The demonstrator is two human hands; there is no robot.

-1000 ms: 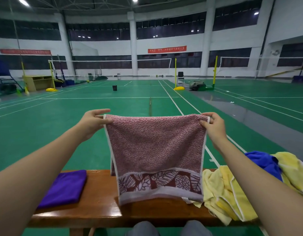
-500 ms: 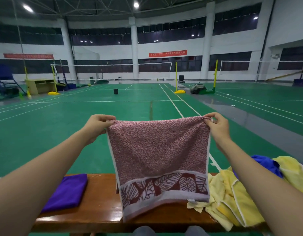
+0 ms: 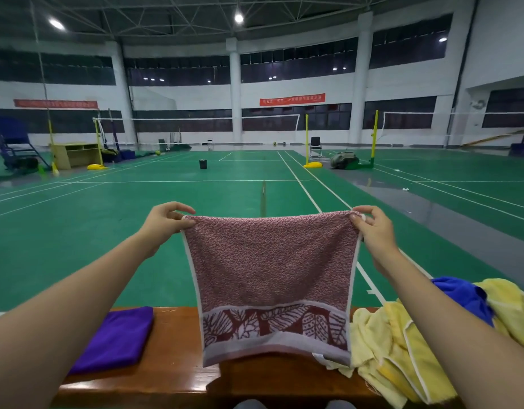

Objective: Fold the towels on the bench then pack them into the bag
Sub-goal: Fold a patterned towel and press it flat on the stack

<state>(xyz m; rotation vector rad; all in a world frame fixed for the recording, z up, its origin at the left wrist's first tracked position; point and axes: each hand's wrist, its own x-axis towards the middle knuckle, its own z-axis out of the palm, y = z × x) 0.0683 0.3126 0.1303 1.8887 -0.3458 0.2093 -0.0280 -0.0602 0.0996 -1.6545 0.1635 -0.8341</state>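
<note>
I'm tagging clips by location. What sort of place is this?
An indoor sports hall, most likely for badminton: a green court floor with white boundary lines, a net strung between yellow posts, and a high trussed roof with floodlights.

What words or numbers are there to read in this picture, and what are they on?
Middle red banner, on the back wall: pale writing, too blurred to read.
Left red banner, on the wall: writing too blurred to read.
Pink towel: only a leaf pattern, no words.
Nothing else shows any text that can be read.
</note>
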